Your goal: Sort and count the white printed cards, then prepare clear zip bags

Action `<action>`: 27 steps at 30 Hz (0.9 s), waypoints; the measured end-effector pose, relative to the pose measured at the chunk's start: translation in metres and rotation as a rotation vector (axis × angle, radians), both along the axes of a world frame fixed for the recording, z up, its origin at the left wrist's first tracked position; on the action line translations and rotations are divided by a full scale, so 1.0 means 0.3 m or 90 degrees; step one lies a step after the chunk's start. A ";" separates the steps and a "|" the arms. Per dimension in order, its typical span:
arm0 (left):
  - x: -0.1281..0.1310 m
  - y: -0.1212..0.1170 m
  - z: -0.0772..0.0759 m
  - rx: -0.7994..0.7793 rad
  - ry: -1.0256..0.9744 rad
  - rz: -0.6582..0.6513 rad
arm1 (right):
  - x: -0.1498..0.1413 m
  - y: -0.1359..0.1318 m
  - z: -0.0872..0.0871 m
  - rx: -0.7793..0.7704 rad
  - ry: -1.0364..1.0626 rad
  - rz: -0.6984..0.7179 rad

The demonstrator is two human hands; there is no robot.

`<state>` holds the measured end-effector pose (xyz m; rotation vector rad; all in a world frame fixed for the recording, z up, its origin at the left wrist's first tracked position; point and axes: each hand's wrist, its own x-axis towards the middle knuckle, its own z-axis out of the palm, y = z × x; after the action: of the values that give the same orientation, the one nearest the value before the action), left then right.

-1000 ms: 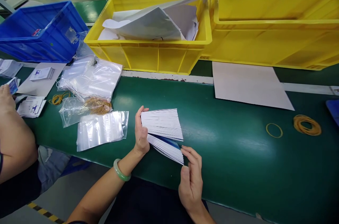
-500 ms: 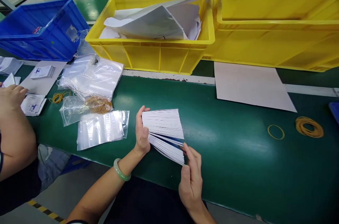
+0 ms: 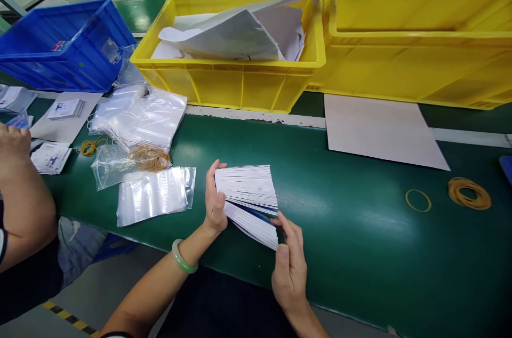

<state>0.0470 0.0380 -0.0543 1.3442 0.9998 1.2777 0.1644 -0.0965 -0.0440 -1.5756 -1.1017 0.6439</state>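
A fanned stack of thin white booklets (image 3: pixel 247 186) is in my left hand (image 3: pixel 216 202), whose fingers and thumb close round the left end. The stack parts at a gap where a dark blue surface shows. My right hand (image 3: pixel 291 266) is at the right edge, its fingertips at the gap and its thumb by the lower corner of the bottom section. To the left lie flat clear plastic bags (image 3: pixel 154 196). Loose yellow rubber bands (image 3: pixel 150 158) sit just above these, beside a larger pile of plastic bags (image 3: pixel 148 117).
Behind stand a yellow bin (image 3: pixel 240 85) holding white sheets, more yellow bins (image 3: pixel 416 66) and a blue bin (image 3: pixel 92 69). Cardboard (image 3: pixel 384 130) lies at right, near a single band (image 3: pixel 418 210) and a bundle of bands (image 3: pixel 469 194). A co-worker's arm (image 3: pixel 26 199) is at left.
My right fingertips have risen slightly along the stack's edge, and the gap between its two sections looks a little wider. My left hand keeps its hold. At far left, the co-worker's hand has shifted left.
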 end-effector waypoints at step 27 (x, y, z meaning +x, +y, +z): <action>-0.002 0.000 -0.002 -0.016 -0.021 -0.010 | 0.001 0.040 -0.008 0.021 0.064 -0.015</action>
<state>0.0465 0.0378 -0.0548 1.3048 0.9780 1.2678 0.1648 -0.0846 -0.0464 -1.5094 -1.0126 0.6783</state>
